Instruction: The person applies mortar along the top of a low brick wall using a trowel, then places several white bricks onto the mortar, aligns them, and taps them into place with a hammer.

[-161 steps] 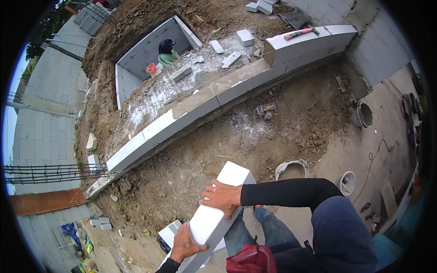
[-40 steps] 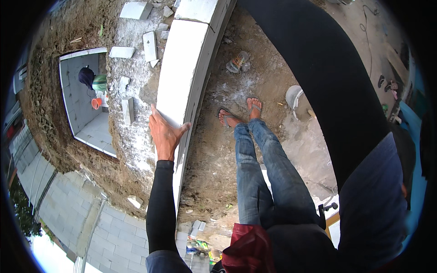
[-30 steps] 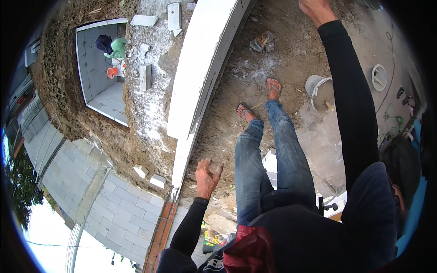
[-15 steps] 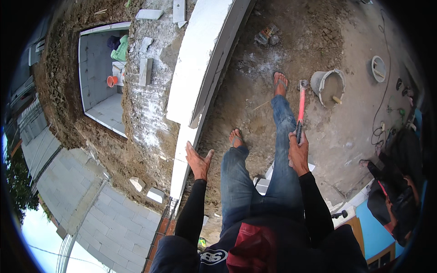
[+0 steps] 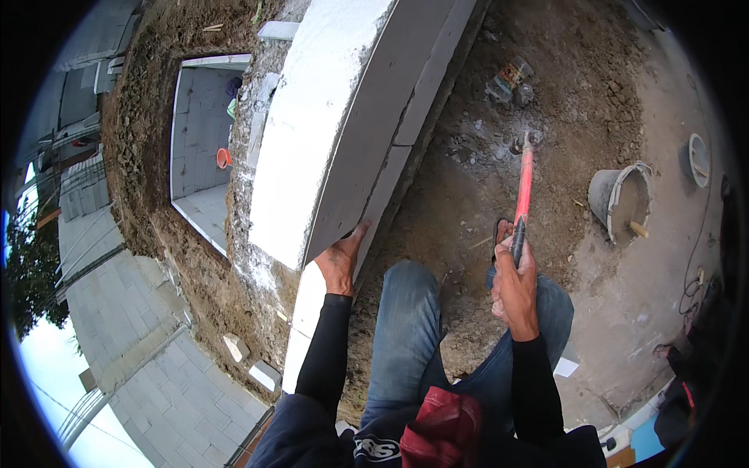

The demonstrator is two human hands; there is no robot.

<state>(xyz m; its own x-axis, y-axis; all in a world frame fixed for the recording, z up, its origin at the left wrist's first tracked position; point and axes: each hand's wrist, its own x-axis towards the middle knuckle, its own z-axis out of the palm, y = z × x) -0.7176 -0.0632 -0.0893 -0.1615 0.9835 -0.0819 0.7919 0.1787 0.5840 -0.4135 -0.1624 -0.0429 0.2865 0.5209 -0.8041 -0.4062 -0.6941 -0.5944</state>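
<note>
My left hand [image 5: 339, 261] presses at the near lower corner of a large white block [image 5: 328, 109], which lies on top of a low block wall [image 5: 394, 168]. Its thumb stretches along the block's side, and the other fingers are partly hidden against the block. In my right hand [image 5: 516, 292] is a hammer [image 5: 526, 183], gripped by its black end. The red shaft points away from me, and the metal head is over the dirt to the right of the wall. Both my knees are bent beside the wall.
A grey bucket [image 5: 612, 195] with murky contents and a handled tool stands at right, with a second bucket [image 5: 694, 160] beyond. Crumpled plastic litter [image 5: 511, 82] lies on the dirt. Left of the wall is a block-lined pit [image 5: 199, 132] with an orange bucket [image 5: 224, 158].
I have lowered myself from standing into a crouch. My left hand has gone from open in the air to the block's corner. The hammer stays in my right hand.
</note>
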